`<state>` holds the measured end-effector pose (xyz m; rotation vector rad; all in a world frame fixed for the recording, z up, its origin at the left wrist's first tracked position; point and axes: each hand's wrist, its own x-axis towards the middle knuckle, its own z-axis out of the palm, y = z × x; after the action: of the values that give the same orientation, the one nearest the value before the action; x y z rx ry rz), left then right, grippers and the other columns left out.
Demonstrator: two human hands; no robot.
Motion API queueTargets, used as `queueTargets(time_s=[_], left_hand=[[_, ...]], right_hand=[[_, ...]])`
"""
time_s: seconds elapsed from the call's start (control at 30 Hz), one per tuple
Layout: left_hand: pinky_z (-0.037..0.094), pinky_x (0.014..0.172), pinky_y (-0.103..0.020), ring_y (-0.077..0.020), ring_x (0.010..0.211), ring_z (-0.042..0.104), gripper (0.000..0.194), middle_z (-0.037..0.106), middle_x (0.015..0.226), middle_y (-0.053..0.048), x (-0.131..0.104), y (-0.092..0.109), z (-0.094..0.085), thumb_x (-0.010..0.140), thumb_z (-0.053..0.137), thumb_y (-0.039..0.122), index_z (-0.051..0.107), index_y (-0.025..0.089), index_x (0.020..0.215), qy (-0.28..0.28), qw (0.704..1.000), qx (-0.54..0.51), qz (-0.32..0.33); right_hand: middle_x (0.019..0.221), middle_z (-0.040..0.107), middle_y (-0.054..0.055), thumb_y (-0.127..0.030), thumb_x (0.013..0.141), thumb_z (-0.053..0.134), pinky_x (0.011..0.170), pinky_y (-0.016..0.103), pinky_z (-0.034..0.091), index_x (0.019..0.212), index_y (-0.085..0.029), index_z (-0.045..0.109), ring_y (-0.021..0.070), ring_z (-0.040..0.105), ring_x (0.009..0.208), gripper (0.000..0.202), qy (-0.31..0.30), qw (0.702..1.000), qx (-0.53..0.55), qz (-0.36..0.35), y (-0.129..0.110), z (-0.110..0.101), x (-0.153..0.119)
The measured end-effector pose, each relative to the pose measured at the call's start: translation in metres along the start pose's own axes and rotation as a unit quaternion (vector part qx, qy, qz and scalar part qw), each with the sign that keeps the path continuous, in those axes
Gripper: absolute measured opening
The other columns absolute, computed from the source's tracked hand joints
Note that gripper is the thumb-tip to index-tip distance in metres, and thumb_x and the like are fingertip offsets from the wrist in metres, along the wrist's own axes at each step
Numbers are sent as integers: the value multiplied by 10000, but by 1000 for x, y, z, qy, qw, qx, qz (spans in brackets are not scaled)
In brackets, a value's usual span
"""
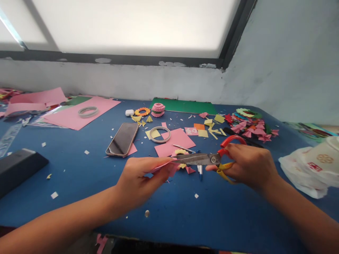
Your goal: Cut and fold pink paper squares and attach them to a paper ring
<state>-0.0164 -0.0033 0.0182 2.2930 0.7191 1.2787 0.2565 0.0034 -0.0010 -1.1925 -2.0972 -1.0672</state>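
Note:
My left hand [144,180] pinches a small folded piece of pink paper [172,170] between thumb and fingers. My right hand [249,164] grips a pair of scissors [197,159] with one red and one yellow handle. The blades point left, their tips at the pink paper by my left fingertips; whether they cut into it I cannot tell. Partly hidden behind the blades lie a yellow and pink paper shape [180,152] and a pen [200,173]. A sheet of pink paper [182,139] and a roll of tape [160,134] lie just beyond.
On the blue table [164,225] lie a phone [122,139], a white earbud case [129,112], yellow paper pieces [203,133] and a green sheet [185,106]. Folded paper pieces [254,127] pile up at right, near a white plastic bag [302,169]. A dark block [21,169] sits left.

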Motion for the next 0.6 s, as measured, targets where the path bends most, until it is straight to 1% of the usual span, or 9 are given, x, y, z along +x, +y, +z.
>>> queueTargets(time_s=[0.1, 0.33, 0.47, 0.6], left_hand=[[556, 547, -183, -114, 583, 658, 146, 720, 708, -7, 0, -1, 0, 822, 572, 125, 688, 181, 893, 7, 1000, -12, 1], [564, 506, -188, -123, 582, 661, 152, 725, 726, -19, -1, -1, 0, 845, 552, 175, 693, 184, 901, -3, 999, -29, -22], [564, 513, -189, -120, 576, 659, 149, 725, 723, -20, 0, 0, 0, 842, 555, 157, 693, 177, 894, -1, 999, -37, -19], [563, 511, -188, -118, 573, 655, 153, 723, 718, -13, 0, 0, 0, 842, 553, 165, 699, 185, 884, -5, 999, -31, -27]], right_hand=[[440, 512, 11, -560, 826, 401, 439, 235, 263, 576, -149, 567, 116, 481, 400, 509, -5, 1000, -7, -2, 1, 0, 0], [425, 502, 11, -565, 833, 396, 426, 234, 255, 553, -147, 565, 104, 461, 379, 531, 13, 1000, -12, -11, 0, -1, 2], [436, 509, 14, -570, 846, 367, 426, 235, 260, 579, -136, 592, 104, 463, 384, 557, 10, 1000, -6, -9, 1, -1, 1], [473, 543, 18, -553, 832, 419, 425, 234, 271, 642, -126, 622, 107, 483, 399, 510, 6, 1000, 1, -12, 1, -1, 1]])
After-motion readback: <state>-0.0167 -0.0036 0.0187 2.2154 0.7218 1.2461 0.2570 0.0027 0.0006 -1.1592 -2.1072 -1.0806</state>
